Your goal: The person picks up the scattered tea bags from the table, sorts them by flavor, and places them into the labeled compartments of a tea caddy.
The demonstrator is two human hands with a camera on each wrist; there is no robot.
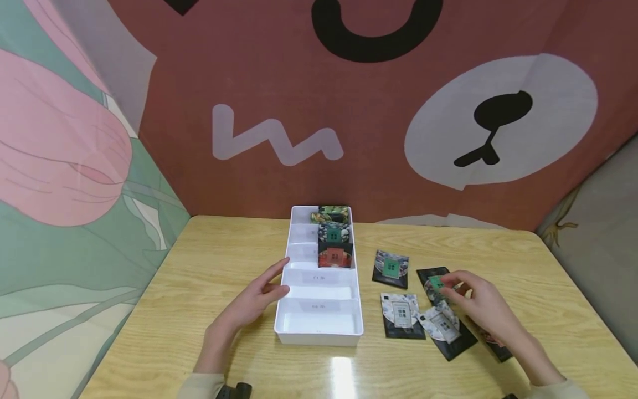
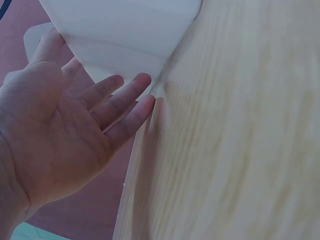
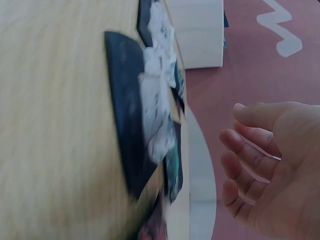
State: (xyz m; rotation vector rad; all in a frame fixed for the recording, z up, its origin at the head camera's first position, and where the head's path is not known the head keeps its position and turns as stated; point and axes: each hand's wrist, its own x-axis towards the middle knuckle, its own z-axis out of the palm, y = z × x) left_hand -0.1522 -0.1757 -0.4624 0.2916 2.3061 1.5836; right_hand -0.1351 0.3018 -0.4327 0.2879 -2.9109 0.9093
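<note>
With fingers loosely spread, the left hand [image 1: 251, 299] is rested against a white tray [image 1: 319, 339]. Packets [image 1: 335, 256] are held in its farther compartments. Rightward, loose packets [image 1: 402, 317] are scattered on the counter [image 1: 239, 244], overhung by the right hand [image 1: 480, 307], fingers slightly curved and parted.

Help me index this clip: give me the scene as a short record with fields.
Surface: wooden table
White tray: five compartments
Packets in tray: grouped in the far part
Loose packets: five visible, right of the tray
Left hand: at the tray's left edge, fingers extended
Right hand: over the loose packets, nothing visibly held
Backdrop: reddish-brown, printed
</note>
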